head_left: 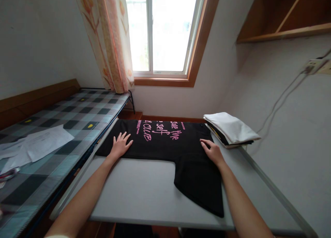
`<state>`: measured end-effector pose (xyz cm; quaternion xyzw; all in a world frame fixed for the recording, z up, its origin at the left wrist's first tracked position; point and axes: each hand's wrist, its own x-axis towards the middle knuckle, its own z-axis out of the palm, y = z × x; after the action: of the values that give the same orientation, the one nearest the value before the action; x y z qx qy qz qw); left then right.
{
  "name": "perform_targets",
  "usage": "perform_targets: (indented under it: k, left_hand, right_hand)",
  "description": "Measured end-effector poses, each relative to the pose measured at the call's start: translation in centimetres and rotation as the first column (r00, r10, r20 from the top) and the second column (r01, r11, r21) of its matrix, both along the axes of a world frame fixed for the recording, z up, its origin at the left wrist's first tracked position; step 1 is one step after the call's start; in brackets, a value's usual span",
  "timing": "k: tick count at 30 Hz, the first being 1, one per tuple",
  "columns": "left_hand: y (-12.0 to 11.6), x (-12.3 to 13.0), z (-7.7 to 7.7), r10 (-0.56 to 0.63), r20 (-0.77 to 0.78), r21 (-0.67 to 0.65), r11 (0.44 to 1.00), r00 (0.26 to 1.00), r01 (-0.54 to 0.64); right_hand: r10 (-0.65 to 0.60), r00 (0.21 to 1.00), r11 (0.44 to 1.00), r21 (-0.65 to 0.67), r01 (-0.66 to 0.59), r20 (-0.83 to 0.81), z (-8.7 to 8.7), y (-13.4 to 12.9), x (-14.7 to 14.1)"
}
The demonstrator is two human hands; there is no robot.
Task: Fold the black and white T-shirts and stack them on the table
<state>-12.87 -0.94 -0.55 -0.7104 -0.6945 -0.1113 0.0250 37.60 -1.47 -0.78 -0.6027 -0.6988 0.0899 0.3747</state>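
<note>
A black T-shirt [155,148] with pink lettering lies sideways on the pale grey table [134,189], its far part folded or hanging at the table's far edge. One sleeve spreads toward the near edge on the right. My left hand [121,145] rests flat on the shirt's left end, fingers spread. At the shirt's right end, my right hand [211,151] touches the cloth near the collar side, its fingers extended and bent a little, with no cloth visibly pinched.
Folded clothes, white on top [230,127], are stacked at the table's back right. Left of the table is a bed with a checked cover [103,108] and papers [49,143]. A curtain [113,41] hangs beside the window; a cable [279,96] runs down the right wall.
</note>
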Motion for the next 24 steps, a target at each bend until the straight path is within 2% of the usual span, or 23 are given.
perform_targets:
  k: [3,6,9,12,15,18,24]
  left_hand:
    - [-0.5,1.3,0.5,-0.123,0.061,0.067,0.991,0.990,0.119]
    - [-1.2,4.0,1.3,-0.349,0.159,0.094,0.937,0.924,0.338]
    - [-2.2,7.6,2.2,-0.588,0.232,0.103,0.807,0.775,0.582]
    - [-3.0,11.4,3.0,-0.743,0.282,0.082,0.649,0.607,0.756]
    - [-3.5,14.8,3.6,-0.826,0.293,0.051,0.517,0.482,0.854]
    - [-3.8,17.6,4.2,-0.881,0.252,0.013,0.417,0.401,0.909]
    - [-3.8,20.5,5.1,-0.968,-0.003,-0.027,0.251,0.251,0.968]
  right_hand:
    - [-0.134,0.984,0.987,0.070,0.143,-0.121,0.7,-0.4,1.7]
    - [-0.246,0.946,0.963,0.053,0.263,-0.211,1.0,-0.6,2.9]
    - [-0.286,0.924,0.951,0.041,0.306,-0.255,0.9,-0.6,3.4]
    - [-0.284,0.917,0.951,0.042,0.307,-0.279,0.8,-0.5,3.5]
    - [-0.269,0.917,0.954,0.048,0.296,-0.296,0.7,-0.5,3.4]
    - [-0.254,0.916,0.958,0.052,0.283,-0.310,0.7,-0.5,3.3]
    - [-0.219,0.926,0.969,0.046,0.245,-0.308,1.0,-0.5,2.8]
